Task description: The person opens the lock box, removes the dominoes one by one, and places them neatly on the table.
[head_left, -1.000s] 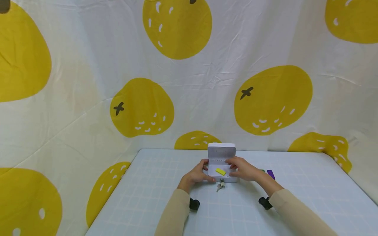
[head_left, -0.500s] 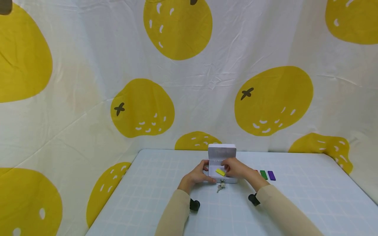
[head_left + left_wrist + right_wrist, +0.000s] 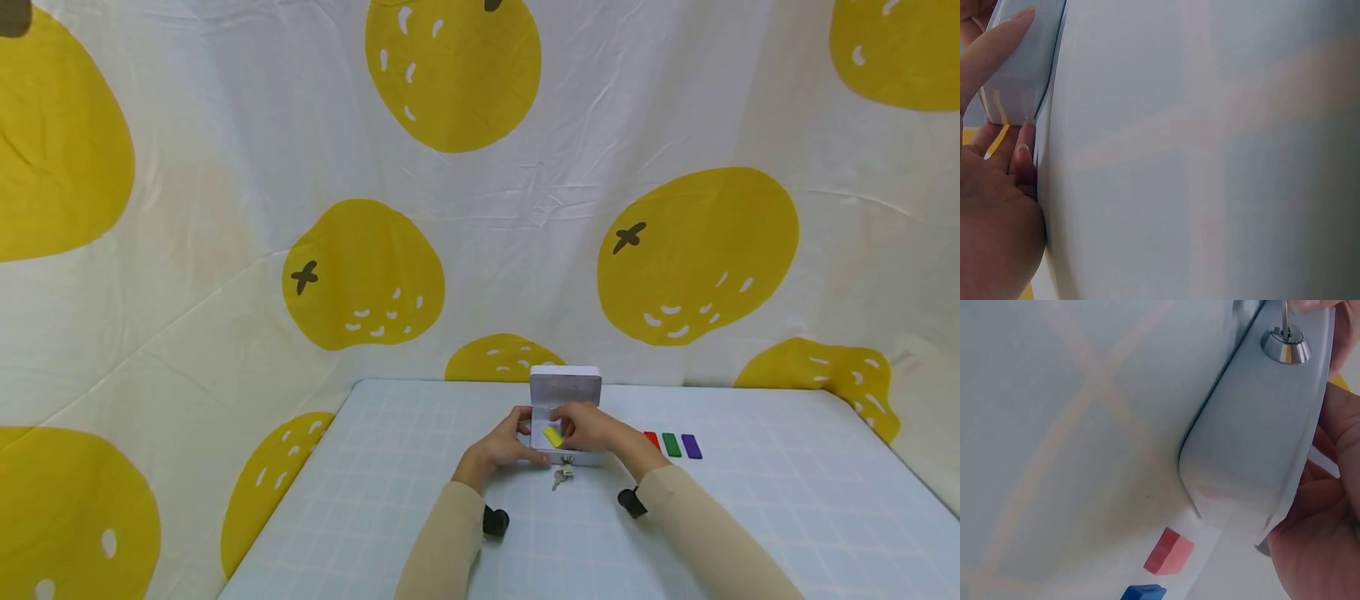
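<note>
A small pale-grey cash box (image 3: 566, 387) stands on the table with its lid raised; a key sits in the front lock (image 3: 1286, 349), and more keys (image 3: 558, 478) hang from it. My left hand (image 3: 504, 442) grips the box's left end, thumb along the front wall (image 3: 1022, 56) and fingers around the side. My right hand (image 3: 592, 427) reaches inside over the right wall, finger and thumb pinching a yellow block (image 3: 552, 437) by its right side. In the right wrist view, the box wall (image 3: 1241, 437) hides most of those fingertips.
Right of the box, a red block (image 3: 652, 438), a green block (image 3: 671, 445) and a purple block (image 3: 692, 447) lie in a row. The table (image 3: 360, 517) has a pale checked cover. A fruit-print curtain (image 3: 525, 275) hangs behind it.
My right hand has moved left into the box and closed its fingers on the yellow block, which has turned more steeply. The left hand has stayed on the box.
</note>
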A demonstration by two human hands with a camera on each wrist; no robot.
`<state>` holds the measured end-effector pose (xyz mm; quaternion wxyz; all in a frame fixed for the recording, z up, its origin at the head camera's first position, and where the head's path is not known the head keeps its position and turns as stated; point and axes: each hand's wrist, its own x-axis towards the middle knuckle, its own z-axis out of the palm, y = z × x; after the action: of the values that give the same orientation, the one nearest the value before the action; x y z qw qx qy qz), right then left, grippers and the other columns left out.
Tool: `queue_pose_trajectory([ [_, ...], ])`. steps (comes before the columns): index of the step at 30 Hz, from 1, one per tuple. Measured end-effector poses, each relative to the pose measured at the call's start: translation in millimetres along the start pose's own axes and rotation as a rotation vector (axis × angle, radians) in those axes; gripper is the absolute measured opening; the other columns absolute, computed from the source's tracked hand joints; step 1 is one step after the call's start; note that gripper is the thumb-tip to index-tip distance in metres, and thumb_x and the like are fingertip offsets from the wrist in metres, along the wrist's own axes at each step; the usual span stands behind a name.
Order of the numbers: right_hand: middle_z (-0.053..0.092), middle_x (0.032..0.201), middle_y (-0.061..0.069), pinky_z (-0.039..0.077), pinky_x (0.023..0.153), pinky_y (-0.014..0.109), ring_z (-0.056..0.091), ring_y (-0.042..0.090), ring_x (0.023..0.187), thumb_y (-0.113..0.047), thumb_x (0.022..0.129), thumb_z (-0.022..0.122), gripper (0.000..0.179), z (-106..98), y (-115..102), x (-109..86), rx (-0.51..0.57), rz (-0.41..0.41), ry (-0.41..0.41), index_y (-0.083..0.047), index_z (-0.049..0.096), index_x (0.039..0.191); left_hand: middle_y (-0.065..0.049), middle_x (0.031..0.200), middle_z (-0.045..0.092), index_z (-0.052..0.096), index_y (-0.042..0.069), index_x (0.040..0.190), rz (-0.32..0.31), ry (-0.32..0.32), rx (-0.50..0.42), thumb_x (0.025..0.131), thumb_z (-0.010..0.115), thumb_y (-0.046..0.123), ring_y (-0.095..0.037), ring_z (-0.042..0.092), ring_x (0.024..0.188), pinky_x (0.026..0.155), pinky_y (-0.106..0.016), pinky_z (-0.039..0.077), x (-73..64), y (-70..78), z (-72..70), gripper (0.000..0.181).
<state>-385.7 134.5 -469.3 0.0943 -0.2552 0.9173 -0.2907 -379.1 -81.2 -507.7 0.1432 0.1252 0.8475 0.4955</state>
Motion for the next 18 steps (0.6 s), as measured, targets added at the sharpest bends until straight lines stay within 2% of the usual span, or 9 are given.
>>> queue_pose_trajectory([
  [4, 0.065, 0.089, 0.005, 0.055, 0.079, 0.033, 0.057, 0.016, 0.080, -0.001, 0.087, 0.079, 0.040, 3, 1, 4.2, 0.003, -0.033, -0.009, 0.003, 0.067, 0.125, -0.001, 0.123, 0.054, 0.043, 0.021, 0.147, 0.012, 0.002, -0.008, 0.075, 0.094, 0.023, -0.024, 0.049, 0.114, 0.103, -0.046, 0.038, -1.3, 1.4, 0.5, 0.088],
  [11, 0.068, 0.090, 0.009, 0.054, 0.076, 0.032, 0.057, 0.016, 0.079, -0.002, 0.088, 0.079, 0.035, 5, -2, 4.7, 0.000, -0.104, -0.019, 0.004, 0.069, 0.121, 0.000, 0.123, 0.053, 0.043, 0.025, 0.145, -0.013, 0.000, 0.027, 0.075, 0.094, 0.025, -0.022, 0.049, 0.113, 0.101, -0.043, 0.039, 4.4, -3.6, 2.2, 0.087],
  [18, 0.066, 0.086, 0.006, 0.052, 0.075, 0.030, 0.056, 0.017, 0.078, -0.003, 0.087, 0.080, 0.027, 9, -4, 6.6, 0.018, -0.097, 0.004, 0.002, 0.073, 0.113, 0.001, 0.121, 0.054, 0.045, 0.024, 0.143, -0.003, 0.030, 0.001, 0.072, 0.095, 0.020, -0.022, 0.049, 0.110, 0.099, -0.043, 0.040, 8.8, -7.6, 4.5, 0.087],
])
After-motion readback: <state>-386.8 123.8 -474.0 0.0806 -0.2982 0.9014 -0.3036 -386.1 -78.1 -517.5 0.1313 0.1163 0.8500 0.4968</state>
